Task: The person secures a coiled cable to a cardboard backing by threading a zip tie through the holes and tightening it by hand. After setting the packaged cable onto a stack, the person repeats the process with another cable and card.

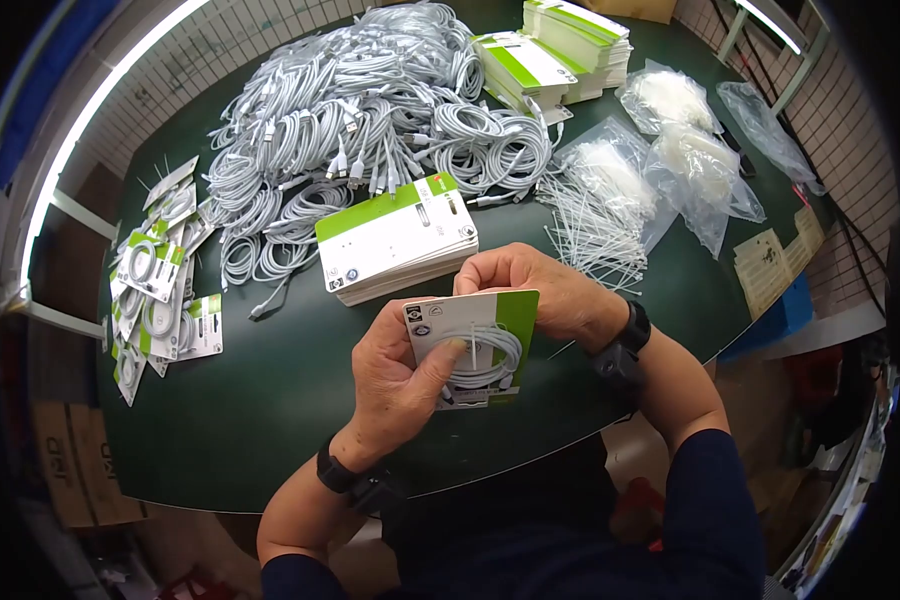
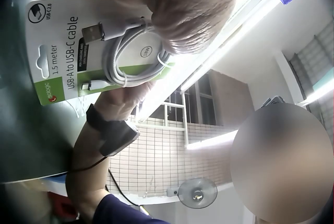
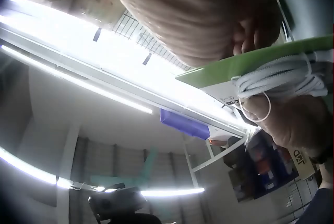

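My left hand (image 1: 395,375) holds a white-and-green cable card (image 1: 522,308) upright, its thumb pressing on the coiled white USB cable (image 1: 514,350) at the card's front. In the left wrist view the card (image 2: 57,52) reads USB-A to USB-C cable, 1.5 meter, and the coil (image 2: 110,59) lies against it. A thin white cable tie (image 3: 270,110) loops out from the coil near the left thumb in the right wrist view. Behind the card's upper edge, my right hand (image 1: 560,295) has its fingers curled; I cannot tell what they pinch, as the card hides the fingertips.
A stack of blank-faced cards (image 1: 395,240) lies just beyond my hands, before a large heap of coiled cables (image 1: 350,110). Finished-looking carded cables (image 1: 160,290) pile at the left. Loose cable ties (image 1: 595,225), plastic bags (image 1: 705,170) and more card stacks (image 1: 530,65) occupy the right and back.
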Demonstrator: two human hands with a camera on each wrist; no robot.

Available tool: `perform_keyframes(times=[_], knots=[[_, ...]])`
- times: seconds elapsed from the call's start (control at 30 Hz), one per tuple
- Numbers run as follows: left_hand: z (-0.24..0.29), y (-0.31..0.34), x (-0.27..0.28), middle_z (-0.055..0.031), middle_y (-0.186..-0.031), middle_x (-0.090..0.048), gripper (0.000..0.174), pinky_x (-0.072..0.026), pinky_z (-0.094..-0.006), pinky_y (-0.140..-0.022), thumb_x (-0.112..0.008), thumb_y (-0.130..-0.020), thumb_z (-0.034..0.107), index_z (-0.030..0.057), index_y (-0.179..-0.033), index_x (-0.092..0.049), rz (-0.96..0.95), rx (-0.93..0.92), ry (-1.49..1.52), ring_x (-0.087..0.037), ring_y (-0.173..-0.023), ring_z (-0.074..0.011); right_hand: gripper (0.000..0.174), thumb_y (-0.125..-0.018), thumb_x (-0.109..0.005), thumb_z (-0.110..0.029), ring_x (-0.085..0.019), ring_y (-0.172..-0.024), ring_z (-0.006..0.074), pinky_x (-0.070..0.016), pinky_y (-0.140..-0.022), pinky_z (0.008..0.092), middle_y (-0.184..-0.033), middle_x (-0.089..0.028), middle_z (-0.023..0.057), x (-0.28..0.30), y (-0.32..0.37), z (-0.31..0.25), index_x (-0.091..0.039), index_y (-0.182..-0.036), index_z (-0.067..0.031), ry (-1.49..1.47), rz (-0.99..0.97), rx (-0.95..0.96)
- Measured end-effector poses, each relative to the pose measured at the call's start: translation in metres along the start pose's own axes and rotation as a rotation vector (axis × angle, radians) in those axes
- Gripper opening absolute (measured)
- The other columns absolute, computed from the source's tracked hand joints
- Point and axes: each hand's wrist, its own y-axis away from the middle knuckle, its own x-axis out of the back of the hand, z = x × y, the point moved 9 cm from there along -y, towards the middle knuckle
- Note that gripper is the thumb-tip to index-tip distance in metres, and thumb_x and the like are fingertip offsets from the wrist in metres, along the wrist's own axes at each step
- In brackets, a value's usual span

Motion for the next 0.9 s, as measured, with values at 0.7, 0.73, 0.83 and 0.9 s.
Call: perform_keyframes(times=[0.7, 0.73, 0.83, 0.9], knots=[[0.006, 0.0, 0.002, -0.0127, -0.116, -0.073, 0.037, -0.0601, -0.0298, -0.091, -0.076, -0.097, 0.0, -0.0022, -0.129, -0.057, 0.032, -0.016, -0.058, -0.072, -0.104, -0.0146, 0.02, -0.092, -0.075, -0.002, -0.057, -0.07, 0.0253, -0.0475, -0.064, 0.0375, -0.083, -0.058, 0.0106, -0.013, 0.008, -0.05, -0.055, -0.09, -0.0025, 1.095, 0.436, 0.64], [0.007, -0.001, 0.002, -0.0124, -0.114, -0.073, 0.037, -0.0605, -0.03, -0.09, -0.077, -0.096, 0.0, -0.0018, -0.127, -0.057, 0.029, -0.016, -0.077, -0.072, -0.104, -0.0146, 0.02, -0.091, -0.075, -0.002, -0.057, -0.07, 0.0248, -0.0475, -0.064, 0.0373, -0.084, -0.058, 0.0105, -0.014, 0.008, -0.049, -0.055, -0.091, -0.0023, 1.101, 0.43, 0.641], [0.006, -0.002, 0.009, -0.0118, -0.111, -0.074, 0.037, -0.0607, -0.0301, -0.089, -0.079, -0.094, 0.001, -0.001, -0.124, -0.058, 0.06, 0.026, -0.096, -0.073, -0.101, -0.0148, 0.019, -0.092, -0.075, -0.002, -0.057, -0.07, 0.0225, -0.0479, -0.064, 0.0357, -0.085, -0.059, 0.0092, -0.012, 0.01, -0.051, -0.056, -0.092, -0.0023, 1.121, 0.437, 0.647], [0.003, -0.001, 0.013, -0.0115, -0.11, -0.074, 0.037, -0.0609, -0.0301, -0.088, -0.081, -0.093, 0.002, -0.0007, -0.122, -0.058, 0.08, 0.06, -0.081, -0.073, -0.1, -0.0149, 0.017, -0.095, -0.074, -0.003, -0.058, -0.071, 0.0192, -0.0487, -0.065, 0.0331, -0.087, -0.061, 0.007, -0.008, 0.013, -0.055, -0.057, -0.094, -0.0025, 1.153, 0.463, 0.666]])
